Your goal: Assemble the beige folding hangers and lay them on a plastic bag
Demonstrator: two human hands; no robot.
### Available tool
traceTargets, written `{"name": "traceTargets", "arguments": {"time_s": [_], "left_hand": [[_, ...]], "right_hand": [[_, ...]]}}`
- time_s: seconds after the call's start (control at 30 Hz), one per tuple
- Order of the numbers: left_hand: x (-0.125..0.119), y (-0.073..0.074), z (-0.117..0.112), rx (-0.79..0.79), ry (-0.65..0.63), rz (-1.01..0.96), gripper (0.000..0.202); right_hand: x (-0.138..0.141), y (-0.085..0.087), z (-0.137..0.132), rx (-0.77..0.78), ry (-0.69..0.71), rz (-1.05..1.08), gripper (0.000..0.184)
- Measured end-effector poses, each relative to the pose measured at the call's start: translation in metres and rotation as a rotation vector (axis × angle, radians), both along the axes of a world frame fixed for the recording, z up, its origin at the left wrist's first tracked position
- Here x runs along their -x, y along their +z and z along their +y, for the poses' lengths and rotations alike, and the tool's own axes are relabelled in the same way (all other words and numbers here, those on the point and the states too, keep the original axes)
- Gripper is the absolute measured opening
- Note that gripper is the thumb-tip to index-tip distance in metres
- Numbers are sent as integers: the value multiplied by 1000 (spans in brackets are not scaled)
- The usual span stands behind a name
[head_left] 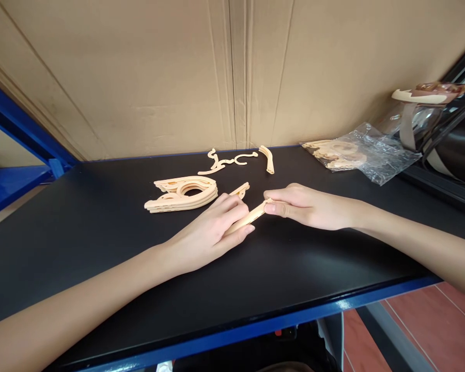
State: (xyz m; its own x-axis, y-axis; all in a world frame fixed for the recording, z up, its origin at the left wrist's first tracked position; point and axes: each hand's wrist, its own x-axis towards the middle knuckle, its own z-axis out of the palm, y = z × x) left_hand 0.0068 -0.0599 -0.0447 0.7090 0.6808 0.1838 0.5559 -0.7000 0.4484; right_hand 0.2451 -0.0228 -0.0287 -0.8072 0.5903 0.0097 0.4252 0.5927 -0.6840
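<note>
Cardboard [139,77] stands behind the black tabletop [81,222], blue framing [19,123] borders it at left and front, a dark item [459,147], unidentified, sits far right, and red tiles [445,315] show below.

I take this for a storeroom or simple workshop; I can't tell which. I'm working at a black tabletop [81,222] edged by a blue metal frame [225,339], like shop racking, its beams rising on the left. Plain cardboard [151,77] lines the far side, and reddish floor tiles [422,315] show near right.
</note>
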Motion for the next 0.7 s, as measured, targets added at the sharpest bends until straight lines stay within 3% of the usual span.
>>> {"name": "traceTargets", "arguments": {"time_s": [0.13, 0.47, 0.57, 0.7], "left_hand": [[0, 2, 0, -18, -47, 26, 22], [2, 1, 0, -3, -90, 14, 25], [1, -2, -2, -81, -4, -18, 15], [-1, -7, -6, 1, 176, -62, 49]], "right_hand": [[-2, 0, 0, -123, 20, -98, 35], [0, -4, -5, -644, 96, -244, 34], [-2, -7, -2, -779, 93, -169, 29], [-7, -10, 2, -884, 99, -46, 26]]}}
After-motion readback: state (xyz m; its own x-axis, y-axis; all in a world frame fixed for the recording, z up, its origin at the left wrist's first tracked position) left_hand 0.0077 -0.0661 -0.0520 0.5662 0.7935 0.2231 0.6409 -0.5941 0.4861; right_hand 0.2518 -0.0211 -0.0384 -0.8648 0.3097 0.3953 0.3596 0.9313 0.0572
